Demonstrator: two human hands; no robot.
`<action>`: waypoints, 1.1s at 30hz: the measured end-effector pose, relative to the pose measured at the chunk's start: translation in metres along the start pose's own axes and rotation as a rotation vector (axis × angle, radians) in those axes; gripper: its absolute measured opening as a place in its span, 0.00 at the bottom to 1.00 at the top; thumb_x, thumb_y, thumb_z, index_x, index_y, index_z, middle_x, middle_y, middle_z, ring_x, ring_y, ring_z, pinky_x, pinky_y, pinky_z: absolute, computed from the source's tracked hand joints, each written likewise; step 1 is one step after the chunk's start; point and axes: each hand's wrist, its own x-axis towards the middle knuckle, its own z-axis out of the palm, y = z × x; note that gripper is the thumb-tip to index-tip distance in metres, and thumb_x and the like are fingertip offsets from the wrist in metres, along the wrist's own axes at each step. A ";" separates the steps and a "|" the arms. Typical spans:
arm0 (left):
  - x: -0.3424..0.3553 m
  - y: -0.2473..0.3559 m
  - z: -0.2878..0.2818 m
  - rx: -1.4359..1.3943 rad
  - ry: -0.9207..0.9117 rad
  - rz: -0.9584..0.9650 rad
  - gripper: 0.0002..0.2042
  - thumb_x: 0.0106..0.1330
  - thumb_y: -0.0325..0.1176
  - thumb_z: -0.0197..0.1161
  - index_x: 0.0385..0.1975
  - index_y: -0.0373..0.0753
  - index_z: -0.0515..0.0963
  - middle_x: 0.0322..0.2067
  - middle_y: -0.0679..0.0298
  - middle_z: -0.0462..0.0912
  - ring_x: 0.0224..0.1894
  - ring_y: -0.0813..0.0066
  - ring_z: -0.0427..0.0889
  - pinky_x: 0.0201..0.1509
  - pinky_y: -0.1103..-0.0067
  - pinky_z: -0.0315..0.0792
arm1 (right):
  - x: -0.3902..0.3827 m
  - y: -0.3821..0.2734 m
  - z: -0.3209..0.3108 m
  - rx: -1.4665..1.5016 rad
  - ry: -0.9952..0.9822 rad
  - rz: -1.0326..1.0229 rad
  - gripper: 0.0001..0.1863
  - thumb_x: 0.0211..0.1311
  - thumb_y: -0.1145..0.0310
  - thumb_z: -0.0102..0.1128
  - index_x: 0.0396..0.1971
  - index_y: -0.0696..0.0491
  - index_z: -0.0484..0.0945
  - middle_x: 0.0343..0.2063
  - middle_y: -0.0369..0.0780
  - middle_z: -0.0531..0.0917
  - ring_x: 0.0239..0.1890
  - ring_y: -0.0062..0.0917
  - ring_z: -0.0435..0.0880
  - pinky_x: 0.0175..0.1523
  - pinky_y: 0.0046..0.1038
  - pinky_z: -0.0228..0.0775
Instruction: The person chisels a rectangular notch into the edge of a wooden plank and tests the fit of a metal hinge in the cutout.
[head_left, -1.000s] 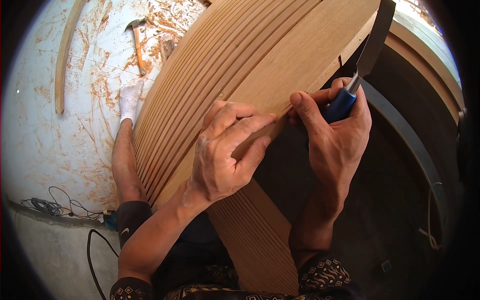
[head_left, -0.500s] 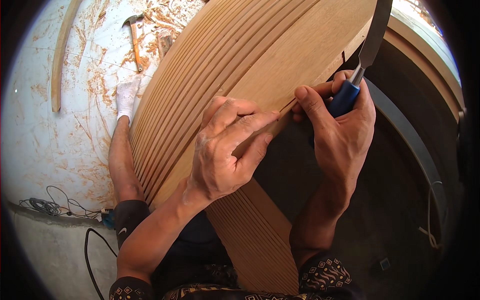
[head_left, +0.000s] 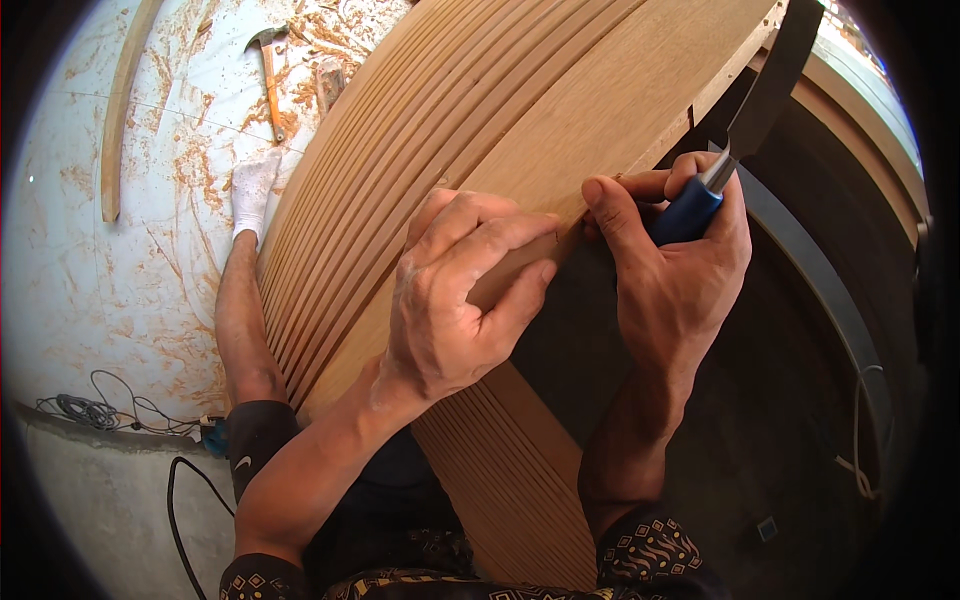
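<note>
A large curved wooden piece [head_left: 590, 110], its left side cut into long parallel grooves, slants up across the middle. My left hand [head_left: 440, 290] is closed over its near right edge, fingers on top and thumb against the side. Across my right hand [head_left: 680, 280] lies the blue handle [head_left: 688, 212] of a tool with a long, flat dark blade [head_left: 778, 85] pointing up and right. That hand's thumb and fingertips pinch at the same wooden edge, a little beyond my left fingertips. Whether a small sliver sits between them is hidden.
A claw hammer [head_left: 270, 85] and wooden strip [head_left: 120, 130] lie on the pale floor among shavings. My leg [head_left: 245, 320] stretches along the wood's left. Coiled cable [head_left: 85, 410] lies lower left. A second grooved piece [head_left: 510, 470] runs below; a curved grey bar [head_left: 810, 250] is right.
My right hand has shifted slightly left, its fingertips nearer my left hand. The blade has tilted a little farther right. My left hand has hardly moved and still grips the edge.
</note>
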 end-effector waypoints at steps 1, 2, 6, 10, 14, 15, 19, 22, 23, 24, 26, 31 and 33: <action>0.002 0.002 0.002 0.010 0.016 -0.019 0.11 0.60 0.26 0.73 0.43 0.37 0.88 0.37 0.59 0.85 0.41 0.62 0.82 0.46 0.71 0.77 | -0.001 -0.001 0.001 0.006 0.017 0.004 0.18 0.58 0.77 0.77 0.36 0.56 0.71 0.28 0.39 0.87 0.29 0.20 0.87 0.35 0.24 0.80; 0.004 0.005 0.005 0.021 0.031 -0.037 0.10 0.60 0.26 0.74 0.42 0.37 0.88 0.36 0.60 0.85 0.41 0.63 0.83 0.46 0.71 0.77 | -0.003 -0.002 0.003 0.012 0.033 0.008 0.19 0.57 0.77 0.78 0.36 0.55 0.71 0.28 0.39 0.87 0.30 0.20 0.87 0.35 0.24 0.80; 0.002 0.015 0.017 0.088 0.116 -0.160 0.08 0.58 0.26 0.75 0.37 0.40 0.89 0.34 0.62 0.85 0.38 0.65 0.83 0.43 0.71 0.77 | -0.007 0.004 0.005 0.018 0.091 -0.026 0.19 0.56 0.77 0.78 0.35 0.54 0.71 0.30 0.37 0.87 0.30 0.20 0.86 0.36 0.23 0.79; 0.003 0.019 0.022 0.106 0.161 -0.189 0.06 0.56 0.25 0.75 0.34 0.41 0.88 0.33 0.63 0.84 0.37 0.65 0.82 0.41 0.70 0.77 | -0.006 0.008 0.005 0.023 0.094 -0.033 0.19 0.57 0.77 0.78 0.35 0.54 0.70 0.31 0.37 0.86 0.30 0.17 0.84 0.36 0.22 0.77; 0.001 0.015 0.031 0.157 0.243 -0.126 0.06 0.51 0.27 0.75 0.28 0.43 0.85 0.31 0.69 0.80 0.35 0.65 0.77 0.40 0.69 0.70 | -0.004 0.008 0.004 0.014 0.085 -0.004 0.18 0.60 0.77 0.76 0.34 0.54 0.70 0.31 0.37 0.86 0.31 0.16 0.83 0.36 0.22 0.75; 0.001 0.015 0.031 0.163 0.230 -0.118 0.07 0.52 0.26 0.75 0.29 0.42 0.85 0.32 0.67 0.81 0.35 0.64 0.78 0.40 0.69 0.72 | -0.004 0.006 0.004 0.034 0.086 0.018 0.17 0.61 0.77 0.76 0.34 0.54 0.70 0.31 0.37 0.86 0.31 0.17 0.83 0.36 0.22 0.75; 0.000 0.015 0.028 0.152 0.204 -0.080 0.08 0.54 0.23 0.74 0.33 0.40 0.85 0.34 0.62 0.83 0.36 0.62 0.80 0.41 0.69 0.75 | -0.006 0.005 0.005 0.126 0.082 0.057 0.16 0.64 0.78 0.74 0.34 0.55 0.69 0.31 0.38 0.86 0.31 0.18 0.84 0.36 0.23 0.77; 0.002 0.018 0.023 0.106 0.196 -0.108 0.08 0.54 0.23 0.74 0.34 0.39 0.85 0.34 0.61 0.83 0.38 0.61 0.82 0.43 0.69 0.77 | -0.006 0.002 0.006 0.173 0.090 0.088 0.16 0.64 0.79 0.73 0.34 0.55 0.69 0.31 0.39 0.85 0.30 0.19 0.84 0.35 0.23 0.78; 0.002 0.019 0.021 0.088 0.191 -0.128 0.09 0.54 0.23 0.74 0.34 0.38 0.84 0.34 0.61 0.83 0.39 0.61 0.82 0.44 0.69 0.77 | -0.006 0.000 0.006 0.183 0.096 0.105 0.16 0.64 0.79 0.73 0.34 0.56 0.69 0.31 0.40 0.85 0.30 0.19 0.84 0.35 0.23 0.79; 0.002 0.019 0.021 0.090 0.183 -0.132 0.09 0.54 0.23 0.74 0.34 0.38 0.84 0.35 0.60 0.83 0.39 0.61 0.83 0.44 0.70 0.77 | -0.005 -0.001 0.007 0.178 0.093 0.111 0.16 0.64 0.79 0.72 0.34 0.56 0.69 0.31 0.40 0.85 0.29 0.19 0.85 0.35 0.23 0.79; 0.001 0.018 0.021 0.098 0.170 -0.142 0.09 0.55 0.23 0.75 0.34 0.38 0.84 0.35 0.59 0.84 0.40 0.61 0.84 0.45 0.70 0.78 | -0.005 -0.002 0.009 0.172 0.083 0.122 0.15 0.64 0.80 0.72 0.34 0.56 0.69 0.31 0.40 0.85 0.29 0.19 0.85 0.34 0.23 0.79; 0.004 0.017 0.024 0.054 0.161 -0.236 0.09 0.55 0.24 0.76 0.34 0.35 0.84 0.35 0.58 0.83 0.39 0.63 0.84 0.44 0.71 0.78 | -0.003 -0.004 0.010 0.116 0.081 0.073 0.15 0.63 0.81 0.71 0.34 0.56 0.69 0.31 0.40 0.85 0.27 0.20 0.85 0.32 0.24 0.78; 0.004 0.020 0.024 0.005 0.158 -0.308 0.09 0.55 0.25 0.76 0.33 0.35 0.84 0.34 0.59 0.83 0.39 0.64 0.84 0.44 0.72 0.78 | -0.003 -0.007 0.010 0.089 0.090 0.079 0.15 0.63 0.82 0.71 0.34 0.57 0.69 0.31 0.40 0.85 0.26 0.20 0.85 0.31 0.24 0.78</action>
